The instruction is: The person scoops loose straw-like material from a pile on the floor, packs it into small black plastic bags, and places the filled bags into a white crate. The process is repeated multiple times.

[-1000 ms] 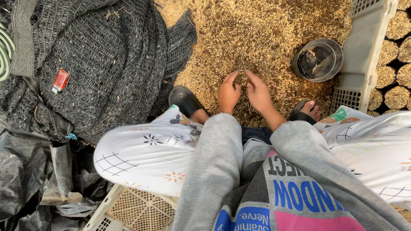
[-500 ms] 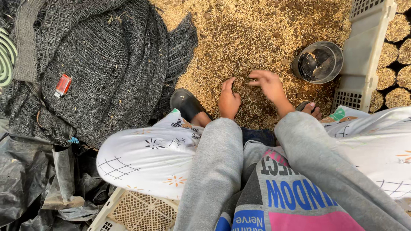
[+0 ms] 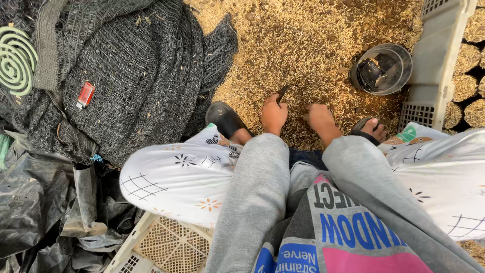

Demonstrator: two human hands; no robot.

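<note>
I sit over a bed of golden husks and straw (image 3: 313, 45). My left hand (image 3: 274, 115) rests on the husks between my feet, fingers closed around a small dark object (image 3: 282, 93) that sticks out past the fingertips. My right hand (image 3: 320, 117) lies a little to the right, knuckles up, its fingers curled down into the husks and hidden. Grey sleeves cover both forearms. Black sandals are on my left foot (image 3: 226, 120) and right foot (image 3: 371, 129).
A round metal bowl (image 3: 382, 69) stands on the husks at right, beside a grey plastic crate (image 3: 437, 60) with bundled straw behind it. A heap of black netting (image 3: 131, 76) carries a green coil (image 3: 15, 60) and a red lighter (image 3: 85, 94). Black plastic sheeting (image 3: 35, 202) and another crate (image 3: 166, 247) lie at lower left.
My hands, joined together a second ago, have parted. The right hand reached out over the husks and has drawn back closer to my foot; the left stays put.
</note>
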